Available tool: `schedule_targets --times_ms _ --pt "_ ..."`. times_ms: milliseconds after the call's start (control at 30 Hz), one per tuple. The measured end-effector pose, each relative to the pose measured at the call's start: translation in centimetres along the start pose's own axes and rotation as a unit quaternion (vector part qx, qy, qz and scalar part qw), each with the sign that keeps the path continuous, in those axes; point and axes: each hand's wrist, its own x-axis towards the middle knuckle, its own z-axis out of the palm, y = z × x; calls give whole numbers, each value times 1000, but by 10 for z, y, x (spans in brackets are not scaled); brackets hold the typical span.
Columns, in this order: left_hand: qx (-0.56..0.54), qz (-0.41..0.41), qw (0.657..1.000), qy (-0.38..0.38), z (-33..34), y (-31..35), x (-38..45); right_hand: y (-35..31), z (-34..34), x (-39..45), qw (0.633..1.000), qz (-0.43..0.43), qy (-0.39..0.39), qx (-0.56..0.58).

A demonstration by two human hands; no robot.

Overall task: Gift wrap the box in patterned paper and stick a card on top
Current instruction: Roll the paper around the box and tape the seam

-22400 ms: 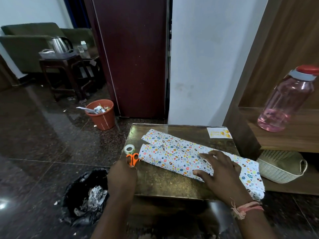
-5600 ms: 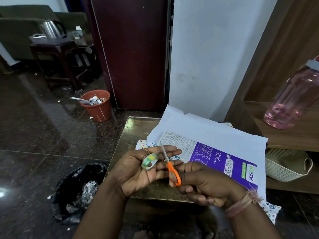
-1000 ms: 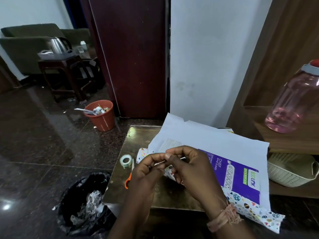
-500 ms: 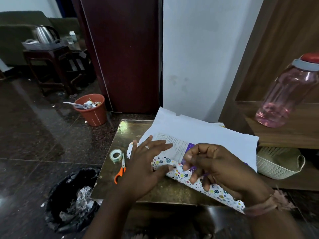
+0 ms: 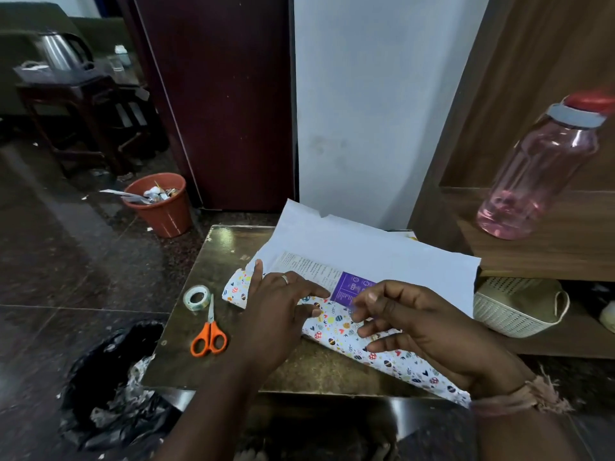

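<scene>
Box (image 5: 346, 286) lies along the table's (image 5: 213, 241) right half, near flap of patterned paper (image 5: 342, 331) folded over it — left hand (image 5: 283, 304) flat, fingers straight, pinning the flap; right hand (image 5: 416, 321) curled, probably pinching clear tape — grip unclear.

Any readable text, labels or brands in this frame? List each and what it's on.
None legible.
White panel of the purple and white cardboard box: lines of small black print, too small to read.
Purple panel of the box: white icons and tiny print, blurred.
Patterned wrapping paper: only hearts and eggs, no words.
Pink plastic bottle: no label visible.
</scene>
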Motion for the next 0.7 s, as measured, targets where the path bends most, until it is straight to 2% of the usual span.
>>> schedule_targets --times_ms 133,533,700 --pt "-5 -3 1000 8 10 1 7 15 -8 3 998 7 44 44" --pt "32 -43 998 32 18 -26 20 15 -14 5 991 31 54 116" --pt "48 -126 988 77 19 -16 13 13 -17 8 989 39 52 135"
